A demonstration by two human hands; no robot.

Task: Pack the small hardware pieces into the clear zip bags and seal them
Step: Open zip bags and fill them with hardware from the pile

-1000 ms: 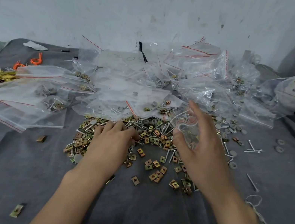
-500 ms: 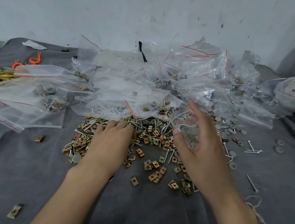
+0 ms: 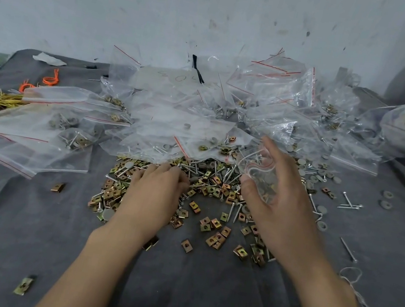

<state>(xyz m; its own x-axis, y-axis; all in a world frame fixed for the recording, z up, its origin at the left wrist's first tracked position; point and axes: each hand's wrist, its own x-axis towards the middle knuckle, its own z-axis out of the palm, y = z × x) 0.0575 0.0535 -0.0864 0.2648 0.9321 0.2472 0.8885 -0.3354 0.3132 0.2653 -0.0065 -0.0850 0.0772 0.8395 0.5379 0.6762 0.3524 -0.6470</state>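
Grey cloth covers the table [image 3: 199,288]; in the head view, the left hand [image 3: 152,198] has only crept along the loose hardware pieces [image 3: 217,185], fingers curled, catch hidden; the right hand [image 3: 279,215] still pinches a part-filled zip bag [image 3: 260,174] just above them; filling likely goes on.

Open foreground, cluttered middle and back.
Bare grey surface [image 3: 183,299] in the foreground and far right; ahead, scattered clip nuts [image 3: 213,225] and screws [image 3: 219,172], then heaped zip bags [image 3: 174,121] blocking the way to the wall [image 3: 166,11].
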